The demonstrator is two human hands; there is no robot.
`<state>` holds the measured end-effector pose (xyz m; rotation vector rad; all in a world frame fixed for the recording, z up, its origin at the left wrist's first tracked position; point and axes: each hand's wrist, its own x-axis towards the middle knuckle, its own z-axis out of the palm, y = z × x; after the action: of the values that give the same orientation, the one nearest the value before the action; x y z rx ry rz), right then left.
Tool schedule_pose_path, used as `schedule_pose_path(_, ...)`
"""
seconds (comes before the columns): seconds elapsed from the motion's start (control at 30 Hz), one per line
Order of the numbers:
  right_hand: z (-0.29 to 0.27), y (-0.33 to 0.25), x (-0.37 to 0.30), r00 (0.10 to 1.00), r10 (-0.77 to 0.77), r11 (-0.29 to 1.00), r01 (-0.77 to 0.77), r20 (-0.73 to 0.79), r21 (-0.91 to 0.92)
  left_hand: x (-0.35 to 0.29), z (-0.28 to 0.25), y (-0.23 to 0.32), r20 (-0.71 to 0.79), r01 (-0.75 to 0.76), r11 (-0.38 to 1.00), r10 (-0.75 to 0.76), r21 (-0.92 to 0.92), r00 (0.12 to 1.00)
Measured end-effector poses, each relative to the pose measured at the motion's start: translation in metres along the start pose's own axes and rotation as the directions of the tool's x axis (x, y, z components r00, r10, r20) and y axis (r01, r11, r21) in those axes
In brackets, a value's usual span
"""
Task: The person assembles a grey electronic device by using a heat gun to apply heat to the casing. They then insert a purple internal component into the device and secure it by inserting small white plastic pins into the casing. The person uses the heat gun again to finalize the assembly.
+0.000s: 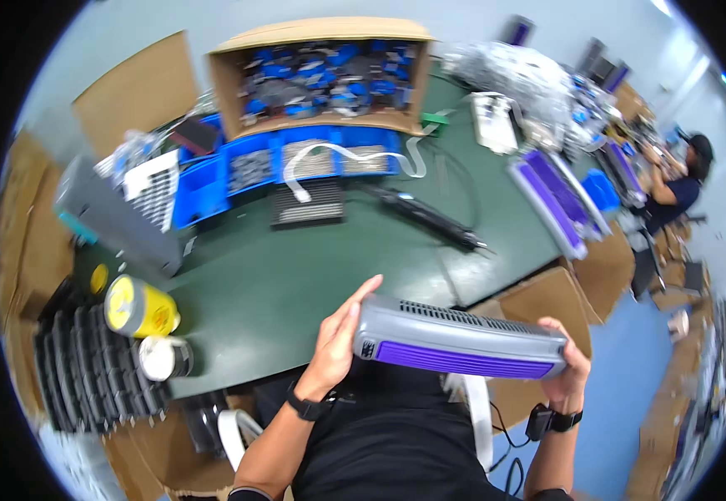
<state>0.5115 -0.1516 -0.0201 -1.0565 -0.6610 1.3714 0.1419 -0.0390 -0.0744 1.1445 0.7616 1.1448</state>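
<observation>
Between my two hands, above my lap and the near table edge, is a long grey plastic appliance housing (463,336) with a ribbed purple panel and a row of dark vent slots. My left hand (335,344) presses against its left end, fingers extended upward. At the other end my right hand (570,367) is wrapped around the corner. The housing tilts slightly, its right end lower. Beyond it on the green table (296,275) lies a black electric screwdriver (430,219) with its cable.
Blue bins (250,171) of small parts stand before an open carton (321,125). A yellow container (139,307), a white-topped jar (163,359) and stacked black parts (88,367) sit left. Another purple-grey housing (547,200) lies right; a person (680,184) sits farther off.
</observation>
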Motion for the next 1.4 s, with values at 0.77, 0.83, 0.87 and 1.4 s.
schedule_pose_path(0.77,-0.205,0.215,0.107,0.968,0.061,-0.029,-0.241,-0.243,-0.97,-0.014,0.01,0.048,-0.122,0.135,0.894,-0.091,0.427,0.988)
schedule_pose_path(0.83,-0.215,0.246,0.119,0.965,0.118,-0.037,-0.231,-0.234,-0.972,-0.022,0.006,0.055,-0.161,0.12,0.878,-0.05,0.464,0.986)
schedule_pose_path(0.87,-0.213,0.255,0.122,0.961,0.139,-0.035,-0.235,-0.238,-0.971,-0.027,0.003,0.059,-0.179,0.116,0.867,-0.032,0.484,0.983)
schedule_pose_path(1.4,-0.283,0.351,0.125,0.978,0.123,0.09,-0.181,-0.169,-0.979,-0.061,-0.073,0.15,-0.378,0.03,0.758,0.29,0.651,0.879)
